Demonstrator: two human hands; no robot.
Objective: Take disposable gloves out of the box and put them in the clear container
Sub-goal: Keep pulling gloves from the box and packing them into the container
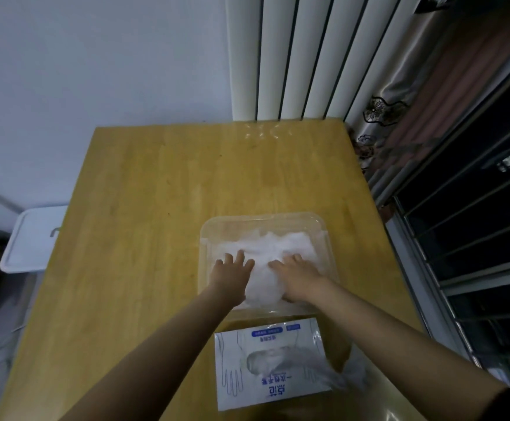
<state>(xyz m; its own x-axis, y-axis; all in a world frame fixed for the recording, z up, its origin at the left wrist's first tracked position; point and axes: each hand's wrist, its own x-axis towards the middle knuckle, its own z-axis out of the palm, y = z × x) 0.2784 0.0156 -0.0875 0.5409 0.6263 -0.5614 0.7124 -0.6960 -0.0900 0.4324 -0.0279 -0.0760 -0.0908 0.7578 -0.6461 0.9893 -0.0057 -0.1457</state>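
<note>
A clear plastic container [323, 235] stands on the wooden table, filled with a heap of white, filmy disposable gloves [278, 249]. Both my hands are inside it, palms down on the heap. My left hand [232, 270] presses the left side with fingers spread and straight. My right hand [297, 276] presses the right side, fingers flat. Nearer to me lies the white and blue glove box [266, 369], flat on the table, with a glove showing in its oval opening. A loose clear glove [343, 375] trails off the box's right side.
The wooden table [144, 226] stretches far to the left and behind the container. A white tray-like lid [32, 238] juts out at the table's left edge. A white radiator [293, 56] and a curtain stand behind; a dark barred window is on the right.
</note>
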